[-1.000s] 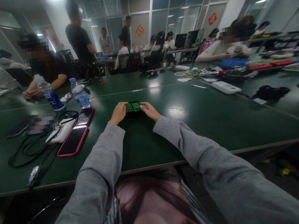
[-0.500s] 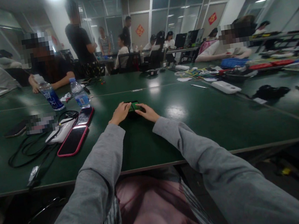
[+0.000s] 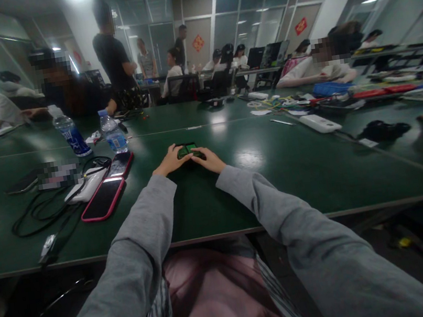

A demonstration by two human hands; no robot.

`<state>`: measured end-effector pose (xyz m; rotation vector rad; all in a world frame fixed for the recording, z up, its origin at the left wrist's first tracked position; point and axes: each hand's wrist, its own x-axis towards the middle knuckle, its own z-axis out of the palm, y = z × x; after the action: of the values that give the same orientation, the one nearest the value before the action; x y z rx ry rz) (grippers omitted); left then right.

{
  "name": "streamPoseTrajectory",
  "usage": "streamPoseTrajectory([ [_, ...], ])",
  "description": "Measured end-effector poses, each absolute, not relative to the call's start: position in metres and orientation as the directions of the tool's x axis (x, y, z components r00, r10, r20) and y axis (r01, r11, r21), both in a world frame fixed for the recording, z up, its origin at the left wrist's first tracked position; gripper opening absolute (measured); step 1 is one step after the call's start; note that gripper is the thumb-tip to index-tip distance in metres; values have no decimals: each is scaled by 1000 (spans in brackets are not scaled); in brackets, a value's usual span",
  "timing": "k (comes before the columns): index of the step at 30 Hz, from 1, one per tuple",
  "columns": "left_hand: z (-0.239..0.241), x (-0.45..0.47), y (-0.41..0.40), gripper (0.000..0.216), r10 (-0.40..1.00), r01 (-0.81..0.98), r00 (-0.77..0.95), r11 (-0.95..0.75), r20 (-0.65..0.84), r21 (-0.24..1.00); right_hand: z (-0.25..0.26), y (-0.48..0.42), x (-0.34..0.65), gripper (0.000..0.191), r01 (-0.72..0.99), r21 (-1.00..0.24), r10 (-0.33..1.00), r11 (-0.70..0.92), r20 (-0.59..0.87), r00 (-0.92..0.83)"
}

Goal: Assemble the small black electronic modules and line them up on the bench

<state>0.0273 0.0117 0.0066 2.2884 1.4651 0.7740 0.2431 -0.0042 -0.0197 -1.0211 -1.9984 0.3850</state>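
Over the middle of the table, my left hand [image 3: 173, 160] and my right hand [image 3: 208, 159] hold a small dark phone-like device [image 3: 190, 146] from its two sides. A green face shows on it above my thumbs. My left fingers curl round its left edge, with the thumb laid across the lower front. The right thumb presses near the lower right, close to the left thumb tip. Both hands are closed on the device, and its underside is hidden.
To the left lie a red-rimmed phone [image 3: 103, 199], a second phone [image 3: 121, 164], a white power bank [image 3: 86, 186] and black cables. Two water bottles [image 3: 69, 132] stand behind them. On the right are a white box-shaped device [image 3: 319, 123] and a black bundle [image 3: 384, 129]. Other people sit around the table.
My left thumb has moved down and right, towards the right thumb, uncovering more green face. A person across the table at the left has shifted their arms apart.
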Motion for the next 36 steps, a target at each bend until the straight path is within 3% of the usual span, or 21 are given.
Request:
streamPoseTrajectory([
  [7, 13, 27, 7, 69, 917, 755, 273, -391, 290, 526, -23, 0, 244, 60, 553, -498, 728, 668, 590, -348],
  [15, 25, 27, 2, 41, 830, 732, 344, -530, 440, 428, -18, -12, 240, 57, 684, -372, 727, 628, 595, -344],
  [29, 29, 22, 6, 29, 796, 632, 391, -597, 461, 494, -17, -11, 240, 51, 639, -390, 715, 663, 581, -389],
  [36, 31, 23, 4, 24, 812, 669, 373, -570, 448, 477, -15, -13, 240, 52, 643, -390, 721, 659, 569, -394],
])
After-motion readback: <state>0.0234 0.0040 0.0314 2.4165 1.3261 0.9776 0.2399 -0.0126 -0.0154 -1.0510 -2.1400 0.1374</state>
